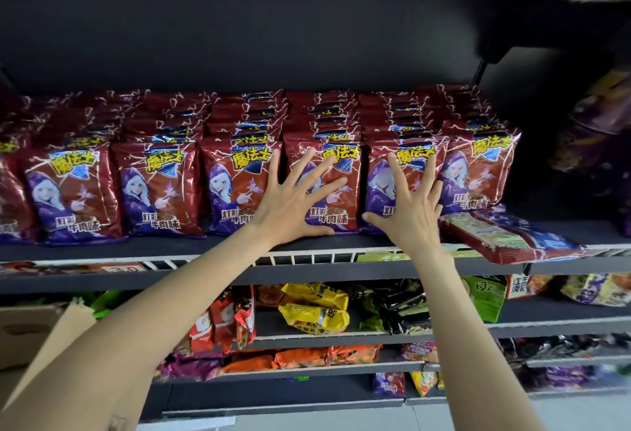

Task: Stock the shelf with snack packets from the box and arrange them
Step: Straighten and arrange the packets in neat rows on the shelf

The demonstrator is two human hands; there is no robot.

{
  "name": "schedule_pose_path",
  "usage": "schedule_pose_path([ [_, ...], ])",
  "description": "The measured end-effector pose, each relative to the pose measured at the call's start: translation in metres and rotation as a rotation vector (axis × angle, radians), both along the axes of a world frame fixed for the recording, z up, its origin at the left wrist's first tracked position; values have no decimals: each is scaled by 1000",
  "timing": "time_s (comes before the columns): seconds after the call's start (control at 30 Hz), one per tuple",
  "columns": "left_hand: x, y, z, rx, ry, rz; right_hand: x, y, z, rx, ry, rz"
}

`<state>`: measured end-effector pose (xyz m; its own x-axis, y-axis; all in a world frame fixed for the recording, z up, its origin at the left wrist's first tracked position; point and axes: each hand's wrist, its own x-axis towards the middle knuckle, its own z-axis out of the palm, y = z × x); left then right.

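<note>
Rows of glossy dark-red snack packets stand upright on the dark shelf, each printed with a hooded purple figure, yellow characters on a blue shield and white lightning veins. The left hand lies flat with fingers spread against the fourth front packet; the right hand, also spread and gripping nothing, presses the fifth packet. One fallen packet lies flat at the shelf's right end. A cardboard box sits at lower left.
</note>
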<state>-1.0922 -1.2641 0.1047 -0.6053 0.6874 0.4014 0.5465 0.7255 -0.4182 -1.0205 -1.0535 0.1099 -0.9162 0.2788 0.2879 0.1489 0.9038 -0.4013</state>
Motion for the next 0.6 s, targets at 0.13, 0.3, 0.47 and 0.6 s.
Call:
schedule_pose_path([
  [0.13, -1, 0, 0, 15, -3, 12, -3, -5, -2, -14, 4, 25],
  [0.3, -2, 1, -3, 14, -28, 15, -2, 0, -4, 11, 0, 24],
  [0.47, 4, 4, 1, 57, -91, -7, 6, -3, 2, 65, 1, 10],
  [0.6, 22, 24, 18, 320, -101, -143, 48, 5, 19, -2, 367, 139],
])
